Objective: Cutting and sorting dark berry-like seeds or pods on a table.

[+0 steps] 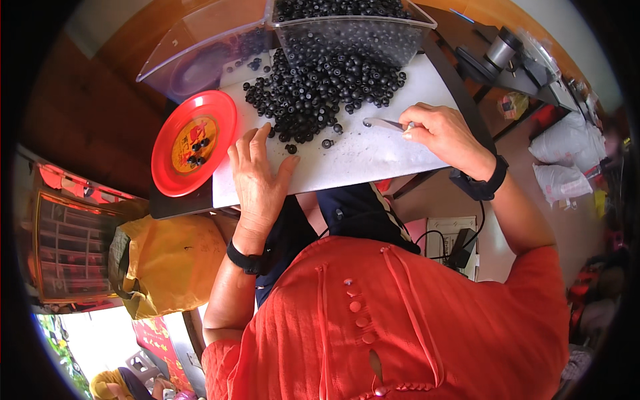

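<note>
A heap of small round black parts, like little knobs or balls, spreads over the white board. My left hand lies on the board at the near left of the heap, fingers and thumb apart. One black part sits near its thumb, and another lies a little to the right. In my right hand is a small knife, its blade aimed left. By the blade's tip is a small dark bit. To the left, a red plate holds several black parts.
A clear plastic bin full of black parts stands at the back, beside a tilted clear bin. A metal cup is on a dark table at far right. White sacks and a yellow bag lie lower down.
</note>
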Motion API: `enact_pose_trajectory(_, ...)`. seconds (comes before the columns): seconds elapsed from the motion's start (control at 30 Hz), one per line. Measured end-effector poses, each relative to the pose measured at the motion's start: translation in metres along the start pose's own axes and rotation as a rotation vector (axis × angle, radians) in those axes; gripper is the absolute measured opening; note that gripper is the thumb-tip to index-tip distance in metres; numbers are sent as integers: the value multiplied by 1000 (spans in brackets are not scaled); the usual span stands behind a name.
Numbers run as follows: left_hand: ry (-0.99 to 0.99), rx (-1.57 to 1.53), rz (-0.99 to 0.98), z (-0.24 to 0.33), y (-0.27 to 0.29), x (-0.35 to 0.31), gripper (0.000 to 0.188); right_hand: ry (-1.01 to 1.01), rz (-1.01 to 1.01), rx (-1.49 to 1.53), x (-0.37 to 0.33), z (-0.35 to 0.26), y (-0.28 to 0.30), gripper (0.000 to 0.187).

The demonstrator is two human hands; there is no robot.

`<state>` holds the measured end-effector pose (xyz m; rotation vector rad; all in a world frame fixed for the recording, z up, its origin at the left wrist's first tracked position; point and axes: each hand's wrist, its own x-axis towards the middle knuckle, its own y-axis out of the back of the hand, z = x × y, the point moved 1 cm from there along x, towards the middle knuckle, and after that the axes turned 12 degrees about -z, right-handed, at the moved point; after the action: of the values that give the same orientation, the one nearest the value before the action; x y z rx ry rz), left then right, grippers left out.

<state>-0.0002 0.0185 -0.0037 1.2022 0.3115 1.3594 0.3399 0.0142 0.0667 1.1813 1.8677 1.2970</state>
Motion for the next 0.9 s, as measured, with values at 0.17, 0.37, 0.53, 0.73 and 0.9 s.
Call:
enact_pose_trajectory(0.17,-10,-3,22,5,-1,1,62,116,-98,-25,15,29,-6,15)
enact_pose_trajectory(0.37,-37,-6,-4,7,0,1,45,222,-86,-23,50,33,-5,13)
enact_pose_trajectory(0.53,-62,-46,-5,6,2,-2,36,228,-37,356,51,36,9,14)
enact_pose_trajectory(0.73,-130,30,23,24,3,-4,39,-297,59,35,33,76,2,20)
enact_pose_trajectory(0.9,-232,46,-32,43,-10,8,47,-372,11,-31,23,42,-7,25)
